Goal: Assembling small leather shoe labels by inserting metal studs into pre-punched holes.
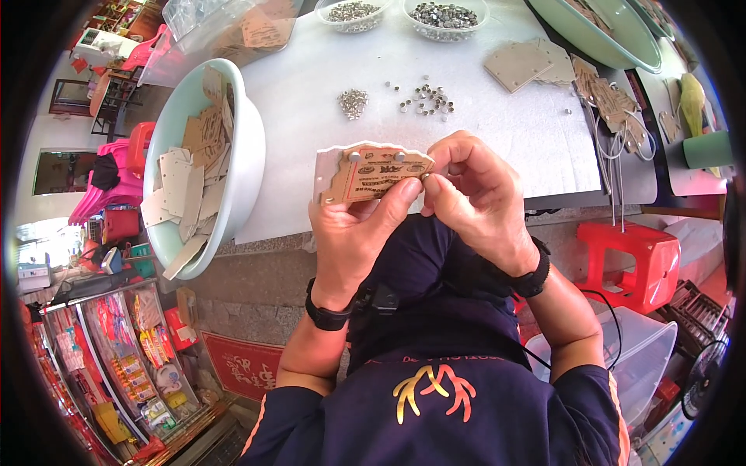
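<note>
My left hand [350, 245] is closed on a brown printed board tag [365, 180] with a wavy top edge and a pale backing, held upright above the near table edge. Two round metal rivet caps [399, 156] show along the tag's upper part. At the tag's right corner, the thumb and fingers of my right hand [486, 198] pinch a small metal rivet cap [425, 176]; the fingers partly hide it. Beyond my hands, a little heap of small metal rivets [353, 103] lies on the white table sheet [299, 101], with loose rivet caps [429, 101] scattered to its right.
A pale green basin [250, 147] of tags stands on the left. Two clear tubs [322, 17] [482, 27] of metal parts sit at the back. Flat tags [528, 64] and corded tags [610, 97] lie right. A red stool [629, 260] is below.
</note>
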